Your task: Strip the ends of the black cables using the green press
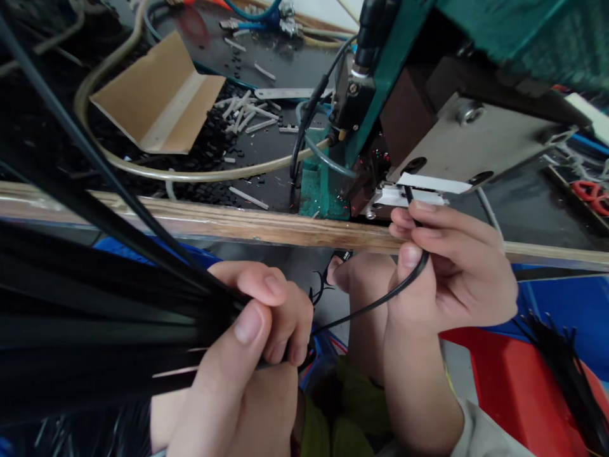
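Observation:
My left hand (pixel 257 324) is closed round a thick bundle of black cables (pixel 118 304), which fans out toward the left edge of the view. Between the thumb and fingertips of my right hand (pixel 442 266) is a single black cable (pixel 371 311). Its upper end points into the slot of a green bench machine (pixel 380 108), just under a metal plate (pixel 490 139) with a white strip (pixel 435 183) along its lower edge. The cable's tip is hidden there. From my right hand the cable curves down and left, passing behind my left hand.
A wooden bench edge (pixel 266 228) runs across in front of me. Behind it lie a folded cardboard piece (pixel 162 101), white tube offcuts (pixel 247 114), many black scraps and a looping hose (pixel 200 172). At lower right, more black cables (pixel 566 368) rest on a red surface (pixel 504 381).

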{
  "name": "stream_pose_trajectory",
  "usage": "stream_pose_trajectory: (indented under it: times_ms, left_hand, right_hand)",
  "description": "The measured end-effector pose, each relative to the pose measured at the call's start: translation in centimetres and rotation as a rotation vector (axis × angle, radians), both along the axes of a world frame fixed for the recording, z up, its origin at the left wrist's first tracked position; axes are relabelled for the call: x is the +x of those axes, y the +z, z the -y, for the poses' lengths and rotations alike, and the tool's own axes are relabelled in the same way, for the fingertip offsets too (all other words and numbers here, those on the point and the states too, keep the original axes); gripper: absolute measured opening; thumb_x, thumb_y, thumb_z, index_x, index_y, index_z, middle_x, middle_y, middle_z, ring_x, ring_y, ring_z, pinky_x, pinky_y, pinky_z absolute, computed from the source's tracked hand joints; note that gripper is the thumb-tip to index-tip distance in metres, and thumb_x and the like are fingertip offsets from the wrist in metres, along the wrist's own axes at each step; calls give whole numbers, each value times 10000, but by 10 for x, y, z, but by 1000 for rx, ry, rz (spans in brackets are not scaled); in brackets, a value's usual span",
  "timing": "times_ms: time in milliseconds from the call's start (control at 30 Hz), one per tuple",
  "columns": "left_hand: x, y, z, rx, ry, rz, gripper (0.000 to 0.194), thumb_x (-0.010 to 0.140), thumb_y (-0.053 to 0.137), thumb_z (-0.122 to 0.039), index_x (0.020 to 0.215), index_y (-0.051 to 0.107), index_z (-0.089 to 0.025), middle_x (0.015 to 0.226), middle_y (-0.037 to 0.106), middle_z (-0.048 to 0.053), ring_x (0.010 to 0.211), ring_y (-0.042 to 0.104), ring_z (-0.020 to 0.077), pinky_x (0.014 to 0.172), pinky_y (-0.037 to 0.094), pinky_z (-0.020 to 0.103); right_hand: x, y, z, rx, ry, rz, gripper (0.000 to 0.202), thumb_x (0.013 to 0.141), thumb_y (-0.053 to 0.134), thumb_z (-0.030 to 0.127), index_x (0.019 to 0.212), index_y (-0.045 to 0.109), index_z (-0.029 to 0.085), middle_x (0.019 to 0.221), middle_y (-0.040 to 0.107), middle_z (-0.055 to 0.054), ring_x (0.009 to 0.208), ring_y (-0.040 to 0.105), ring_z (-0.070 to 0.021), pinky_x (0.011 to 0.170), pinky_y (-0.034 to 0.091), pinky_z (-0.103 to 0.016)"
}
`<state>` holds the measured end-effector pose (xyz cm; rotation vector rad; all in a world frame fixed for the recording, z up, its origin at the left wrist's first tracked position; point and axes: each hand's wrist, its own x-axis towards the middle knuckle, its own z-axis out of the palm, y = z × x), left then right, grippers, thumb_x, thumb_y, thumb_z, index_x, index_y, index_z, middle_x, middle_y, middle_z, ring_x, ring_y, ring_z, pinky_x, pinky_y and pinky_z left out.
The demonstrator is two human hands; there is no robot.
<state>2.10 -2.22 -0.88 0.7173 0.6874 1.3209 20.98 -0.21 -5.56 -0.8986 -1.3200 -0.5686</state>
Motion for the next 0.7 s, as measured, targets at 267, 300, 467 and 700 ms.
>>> stream_pose_trajectory:
  times_ms: [267,300,467,700]
  left_hand:
    - [2,2,4,-59,44,27,262,960,908,-371,850,710,-238,631,397,-35,525,388,137,522,381,322]
    - [3,2,5,-60,54,32,258,959,908,-368,856,712,-236,636,402,-34,525,387,136,520,382,322]
    - [5,2,6,-63,82,32,226,970,890,-343,867,726,-226,650,411,-32,528,384,131,522,386,315]
    - [4,-2,2,-69,42,78,148,968,852,-310,866,780,-230,650,430,-29,560,406,124,520,420,264]
  right_hand:
    - [-3,1,2,-38,2,-21,111,1004,813,145,1088,822,217,1029,845,-22,919,878,-217,758,793,-349]
    - [-3,1,2,-42,-4,-22,100,1008,810,155,1081,818,222,1030,845,-21,912,878,-216,748,793,-350]
    - [-3,3,3,-60,-37,-15,48,1031,816,201,1056,800,239,1003,842,-17,880,871,-207,720,790,-356]
    - [0,-2,1,26,-41,-2,86,1016,819,170,1096,831,199,987,826,-31,888,869,-214,748,789,-337]
